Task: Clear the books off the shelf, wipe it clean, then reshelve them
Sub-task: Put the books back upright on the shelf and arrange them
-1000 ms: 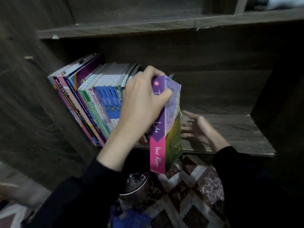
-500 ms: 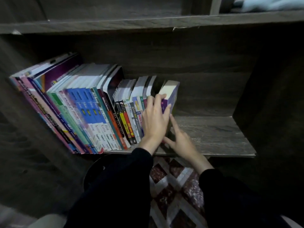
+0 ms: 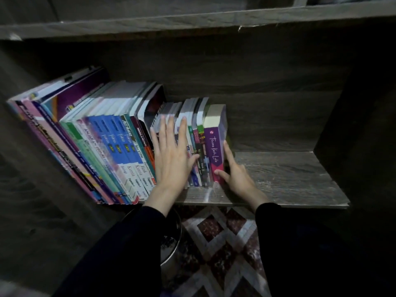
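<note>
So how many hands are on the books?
2: left hand flat on the small books; right hand touching the purple book at the row's end.

Dim, low-contrast scene. Light lands from above and front: brightest on page tops of books [image 3: 126,97], left hand [image 3: 171,161], right hand [image 3: 237,179], front of shelf board [image 3: 289,181]. Recess back, right side of frame, sleeves [image 3: 120,254] near black. Left-hand fingertips [image 3: 162,121], leftmost spines motion-smeared. Wide-angle bowing of upper board [image 3: 192,20] toward corners. Soft detail in lower frame.
</note>
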